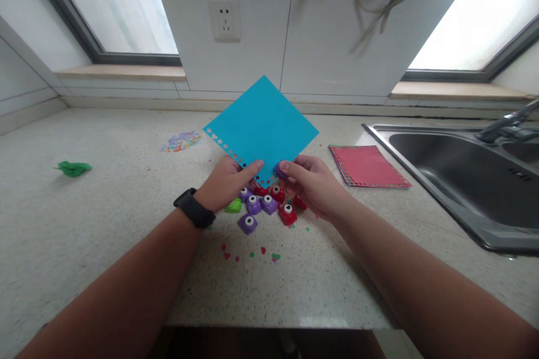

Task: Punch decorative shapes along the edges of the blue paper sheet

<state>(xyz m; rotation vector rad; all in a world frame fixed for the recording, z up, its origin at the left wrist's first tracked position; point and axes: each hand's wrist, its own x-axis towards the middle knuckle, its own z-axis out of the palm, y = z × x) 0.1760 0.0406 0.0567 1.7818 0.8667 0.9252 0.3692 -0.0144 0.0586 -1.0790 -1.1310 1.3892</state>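
A: What do we have in our hands?

B: Our left hand (227, 182) pinches the lower corner of the blue paper (261, 126), held up over the counter (105, 224) like a diamond. Our right hand (309, 182) is closed around a small purple punch (279, 169), touching that same corner; it's mostly hidden, so we can't be sure of its shape.

A: And below?

B: About 7 punches (263, 207), purple, red and 1 green, plus scraps (248, 252). A red sheet (366, 165) lies beside the sink (463, 179).
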